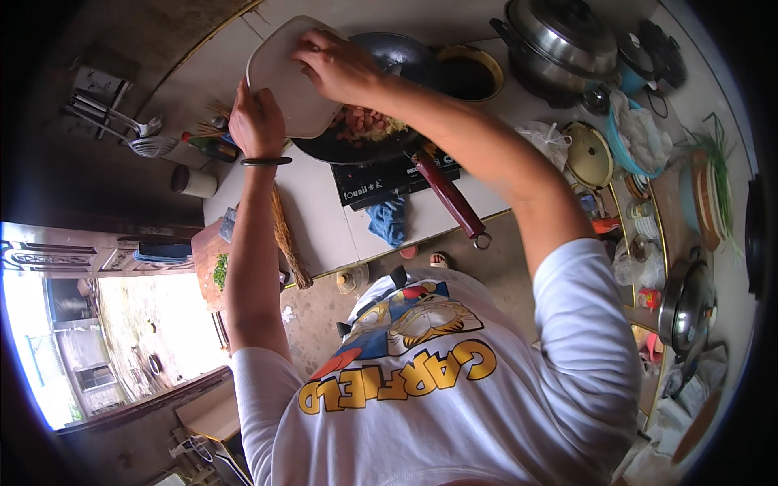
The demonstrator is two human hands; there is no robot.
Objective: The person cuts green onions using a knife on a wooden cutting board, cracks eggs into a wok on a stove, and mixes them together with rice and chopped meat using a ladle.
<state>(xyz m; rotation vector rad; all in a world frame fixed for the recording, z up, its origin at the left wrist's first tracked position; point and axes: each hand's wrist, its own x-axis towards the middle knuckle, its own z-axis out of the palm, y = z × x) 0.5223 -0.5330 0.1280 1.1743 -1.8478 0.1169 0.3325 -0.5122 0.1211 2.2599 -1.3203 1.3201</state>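
My left hand point(261, 121) grips the near left edge of a white dish point(282, 73) with rounded corners, which is tilted over a black wok point(316, 152). My right hand point(337, 67) reaches across the dish, its bent fingers at the dish's pale face and nothing visible between them. Chopped pink sausage pieces point(358, 121) lie in the wok, with pale yellow bits point(392, 129) beside them. The dish and my right forearm hide part of the wok. Its dark red handle point(450, 194) points towards me. Below the wok is a black cooktop point(364, 185).
A pan of dark liquid point(468, 76) and a large steel pot point(559, 48) stand to the right. A blue cloth point(387, 222) hangs at the counter's front. Left are a straw brush point(285, 237), a bottle point(209, 147) and chopped greens point(220, 271) on a board point(206, 249).
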